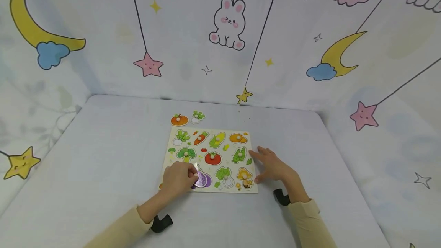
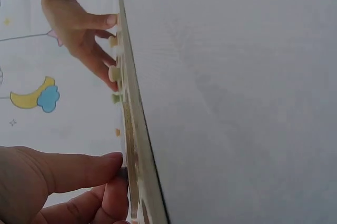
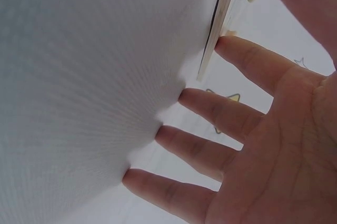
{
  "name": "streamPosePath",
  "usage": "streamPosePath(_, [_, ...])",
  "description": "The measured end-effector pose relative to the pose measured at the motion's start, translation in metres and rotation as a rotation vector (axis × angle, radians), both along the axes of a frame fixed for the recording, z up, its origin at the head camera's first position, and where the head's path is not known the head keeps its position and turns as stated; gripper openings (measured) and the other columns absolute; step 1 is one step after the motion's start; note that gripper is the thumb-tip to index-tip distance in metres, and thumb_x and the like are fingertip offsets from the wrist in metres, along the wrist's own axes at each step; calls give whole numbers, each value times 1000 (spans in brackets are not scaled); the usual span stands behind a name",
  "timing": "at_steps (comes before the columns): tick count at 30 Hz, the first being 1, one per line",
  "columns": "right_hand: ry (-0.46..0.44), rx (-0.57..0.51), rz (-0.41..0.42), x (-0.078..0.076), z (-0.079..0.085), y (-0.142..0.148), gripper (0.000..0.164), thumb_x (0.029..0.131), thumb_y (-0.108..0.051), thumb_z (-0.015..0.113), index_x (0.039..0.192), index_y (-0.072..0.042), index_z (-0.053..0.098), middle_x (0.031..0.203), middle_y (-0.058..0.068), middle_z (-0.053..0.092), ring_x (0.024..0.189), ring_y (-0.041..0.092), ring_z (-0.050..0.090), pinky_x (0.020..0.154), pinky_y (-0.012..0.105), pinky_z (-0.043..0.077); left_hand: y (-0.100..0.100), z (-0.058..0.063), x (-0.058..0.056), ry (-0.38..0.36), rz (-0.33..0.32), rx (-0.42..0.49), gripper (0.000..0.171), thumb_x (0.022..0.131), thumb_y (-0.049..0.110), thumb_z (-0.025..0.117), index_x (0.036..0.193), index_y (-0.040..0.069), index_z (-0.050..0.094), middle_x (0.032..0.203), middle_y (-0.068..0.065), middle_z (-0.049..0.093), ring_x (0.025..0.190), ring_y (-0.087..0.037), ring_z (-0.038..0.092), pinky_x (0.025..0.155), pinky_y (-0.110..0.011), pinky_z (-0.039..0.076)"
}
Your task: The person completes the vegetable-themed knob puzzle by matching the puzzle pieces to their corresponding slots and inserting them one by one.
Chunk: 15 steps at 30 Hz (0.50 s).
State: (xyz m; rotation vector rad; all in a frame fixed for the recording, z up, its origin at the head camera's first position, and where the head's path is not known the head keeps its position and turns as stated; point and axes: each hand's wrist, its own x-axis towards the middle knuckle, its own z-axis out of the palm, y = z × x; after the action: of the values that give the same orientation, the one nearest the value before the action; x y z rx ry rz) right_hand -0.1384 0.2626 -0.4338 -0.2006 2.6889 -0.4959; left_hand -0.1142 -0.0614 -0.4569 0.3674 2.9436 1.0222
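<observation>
My left hand (image 1: 179, 179) pinches the small knob (image 2: 123, 172) of a purple eggplant puzzle piece (image 1: 200, 180) between thumb and fingers. This piece lies close over the front left of the wooden vegetable puzzle board (image 1: 228, 132), offset from the purple eggplant picture beneath it. Fingers spread, my right hand (image 1: 272, 165) rests at the board's right edge. In the right wrist view, one fingertip (image 3: 224, 44) touches that edge and the others press on the white cloth. Knobbed tomato (image 1: 213, 159), broccoli (image 1: 186, 153) and mushroom (image 1: 245, 175) pieces sit in the board.
A pumpkin piece (image 1: 179, 120) and a white turnip piece (image 1: 198, 117) lie on the white-covered table (image 1: 113, 144) behind the board. Black wrist mounts (image 1: 162, 224) stick out by both sleeves. Cartoon-printed cloth (image 1: 186, 41) walls in the back and sides.
</observation>
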Motion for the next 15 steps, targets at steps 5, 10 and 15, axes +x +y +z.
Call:
streamPosePath(5, [-2, -3, -6, -1, 0, -1, 98, 65, -21, 90, 150, -15, 41, 160, 22, 23, 147, 49, 14, 112, 68, 24, 6, -3, 3, 1, 8, 5, 13, 76, 11, 79, 68, 15, 70, 54, 9, 49, 59, -8, 44, 57, -26, 29])
streamPosePath(10, [-6, 5, -10, -1, 1, -3, 98, 65, -21, 90, 150, -15, 41, 160, 23, 23, 147, 49, 14, 112, 68, 24, 10, -1, 3, -13, -11, 1, 13, 76, 12, 79, 68, 15, 70, 55, 9, 50, 57, -8, 45, 57, -27, 32])
streamPosePath(15, [-10, 10, -15, 0, 3, -3, 97, 66, -21, 90, 150, -15, 41, 160, 23, 23, 147, 49, 14, 112, 69, 24, 13, 0, 0, 2, -29, -19, 18, 75, 11, 79, 64, 14, 66, 53, 8, 49, 57, -9, 44, 55, -25, 32])
